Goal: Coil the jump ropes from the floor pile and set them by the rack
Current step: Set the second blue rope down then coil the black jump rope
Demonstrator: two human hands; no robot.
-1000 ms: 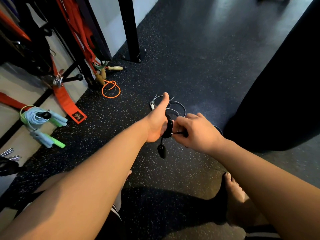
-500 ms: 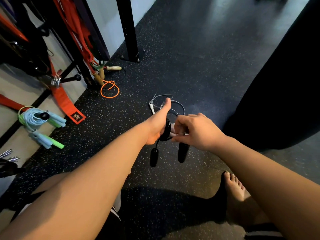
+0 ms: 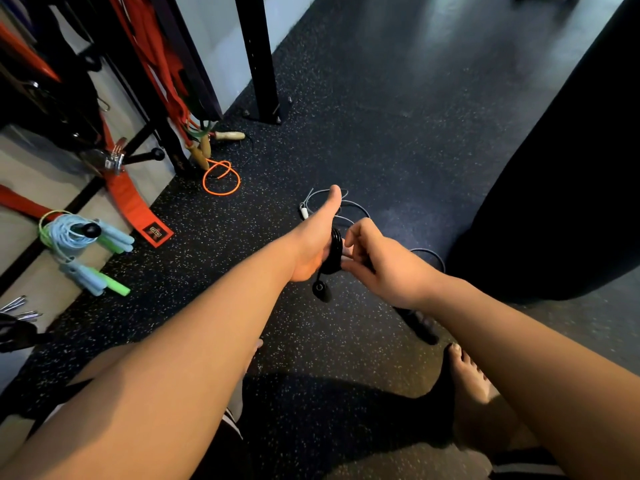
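Above the floor, black jump rope (image 3: 335,249) sits coiled round my left grip (image 3: 311,251), whose clamp I cannot tell; right grip (image 3: 384,268) pinches its tail. A slack pinch could let the dangling handle (image 3: 320,292) drag loops loose.

**Both hands meet at mid-frame**

Two bare forearms reach in from the lower corners and converge at the centre. The left hand (image 3: 310,249) holds a black rope coil (image 3: 334,252), thumb straight and pointing up-frame. The right hand (image 3: 388,271), just to its right, pinches the coil with curled fingers.
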